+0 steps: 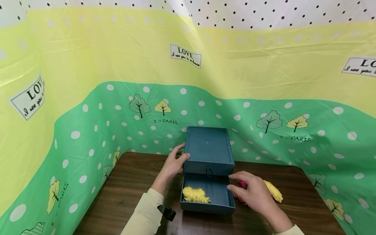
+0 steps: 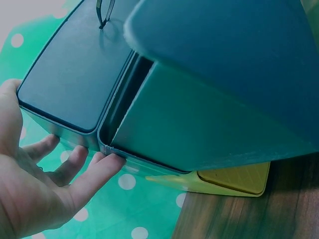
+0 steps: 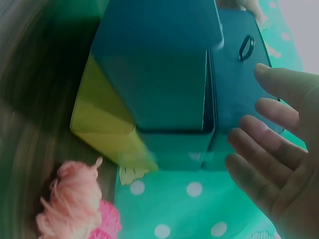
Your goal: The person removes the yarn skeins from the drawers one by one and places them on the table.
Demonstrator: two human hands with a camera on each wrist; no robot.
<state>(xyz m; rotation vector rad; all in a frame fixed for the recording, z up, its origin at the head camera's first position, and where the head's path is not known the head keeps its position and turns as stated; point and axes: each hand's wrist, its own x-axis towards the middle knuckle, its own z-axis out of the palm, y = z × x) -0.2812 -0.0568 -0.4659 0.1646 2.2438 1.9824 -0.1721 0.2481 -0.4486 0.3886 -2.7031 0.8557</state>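
Bracing box [image 1: 209, 148] with your left hand [image 1: 174, 164], fingers straight; right hand [image 1: 252, 192] released beside open drawer [image 1: 218, 195]; a nudge could slide it off its track.

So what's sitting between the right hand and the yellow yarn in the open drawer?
In the head view, only bare drawer floor and the drawer's right wall lie between the yellow yarn and the right hand. The pink yarn is outside the drawer, under that hand.

The wooden table [image 1: 129, 189] carries a drawer box [image 1: 209, 148] (teal) and yarn [image 1: 274, 191].
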